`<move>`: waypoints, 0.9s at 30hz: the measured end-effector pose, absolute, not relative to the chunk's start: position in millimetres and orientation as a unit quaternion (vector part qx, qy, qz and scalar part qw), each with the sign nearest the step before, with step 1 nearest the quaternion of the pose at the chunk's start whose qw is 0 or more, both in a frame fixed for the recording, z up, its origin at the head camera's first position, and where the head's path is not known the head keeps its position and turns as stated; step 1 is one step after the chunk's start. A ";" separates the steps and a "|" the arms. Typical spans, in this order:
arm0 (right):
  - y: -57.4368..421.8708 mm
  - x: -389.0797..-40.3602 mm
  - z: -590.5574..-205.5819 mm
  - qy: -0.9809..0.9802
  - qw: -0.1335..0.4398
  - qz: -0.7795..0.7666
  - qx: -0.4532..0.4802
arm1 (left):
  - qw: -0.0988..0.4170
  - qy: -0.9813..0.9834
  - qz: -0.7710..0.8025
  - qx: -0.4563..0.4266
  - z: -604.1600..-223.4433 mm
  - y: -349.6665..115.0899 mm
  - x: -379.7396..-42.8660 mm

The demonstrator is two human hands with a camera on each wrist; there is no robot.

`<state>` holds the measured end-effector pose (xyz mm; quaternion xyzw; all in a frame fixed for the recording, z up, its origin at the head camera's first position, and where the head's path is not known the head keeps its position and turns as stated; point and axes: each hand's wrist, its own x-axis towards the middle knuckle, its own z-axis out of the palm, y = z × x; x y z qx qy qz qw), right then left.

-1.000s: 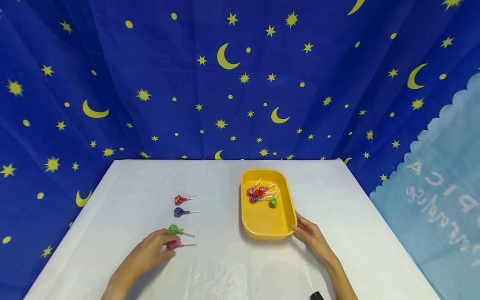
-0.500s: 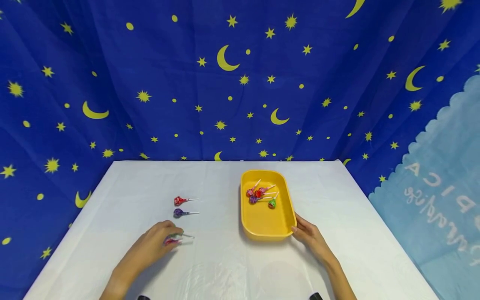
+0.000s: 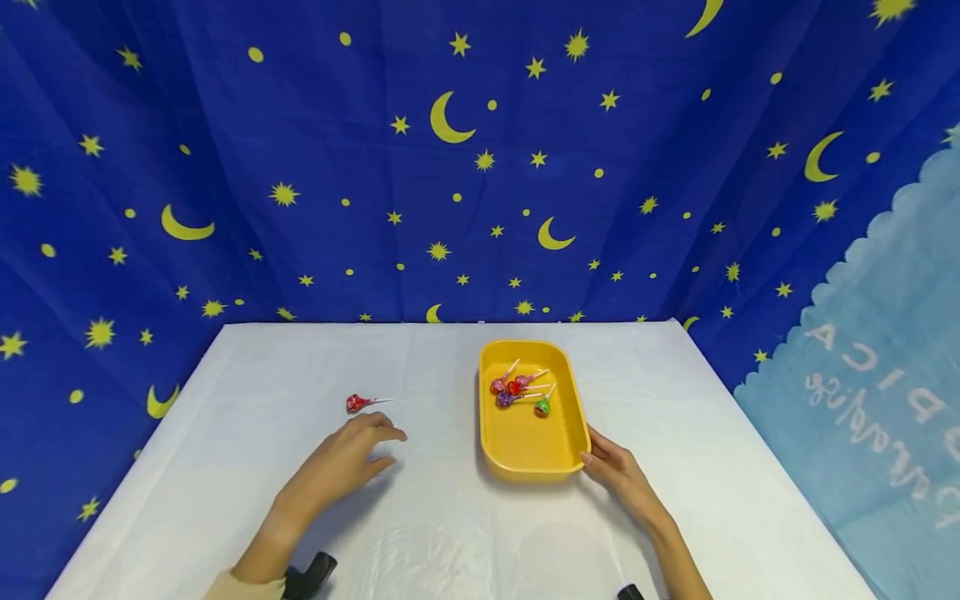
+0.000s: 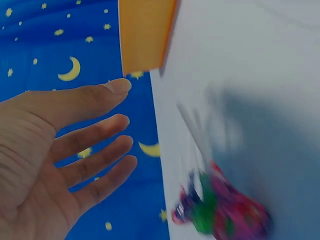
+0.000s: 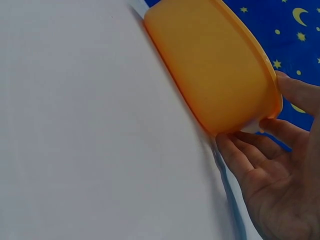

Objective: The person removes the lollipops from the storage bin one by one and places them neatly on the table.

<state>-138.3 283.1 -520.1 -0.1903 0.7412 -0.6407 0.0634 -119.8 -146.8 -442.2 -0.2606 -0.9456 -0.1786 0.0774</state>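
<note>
My left hand [image 3: 348, 454] hovers over the left side of the table with its fingers extended and nothing in its grasp. Beneath it, in the left wrist view, pink [image 4: 242, 215], green [image 4: 205, 217] and purple [image 4: 185, 207] lollipops show blurred; the hand hides them in the head view. A red lollipop [image 3: 357, 404] lies just beyond the fingers, its stick pointing right. My right hand [image 3: 617, 467] holds the near right corner of a yellow tub [image 3: 534, 446], thumb at the rim and fingers lower on its side. Several lollipops [image 3: 542, 407] lie inside the tub.
A white cloth covers the table [image 3: 435, 358]. Behind it hangs a blue curtain [image 3: 337, 167] with yellow moons and stars. A light blue lettered banner [image 3: 892, 333] hangs at the right. Black wrist gear [image 3: 311, 575] shows by the left forearm.
My left hand has risen from the green and pink lollipops and moved forward and right, now covering the purple one too. The right hand keeps its hold on the tub.
</note>
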 end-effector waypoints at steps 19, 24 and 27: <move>280.8 -137.2 -518.2 0.746 0.068 -0.637 -0.180 | 0.075 -0.896 -0.286 -0.331 -436.4 -39.4 -177.4; 281.2 -137.2 -519.1 0.748 0.067 -0.638 -0.171 | 0.066 -0.902 -0.255 -0.342 -437.5 -18.6 -194.1; 281.7 -136.8 -519.3 0.749 0.069 -0.638 -0.164 | 0.058 -0.907 -0.237 -0.342 -439.0 -9.4 -202.2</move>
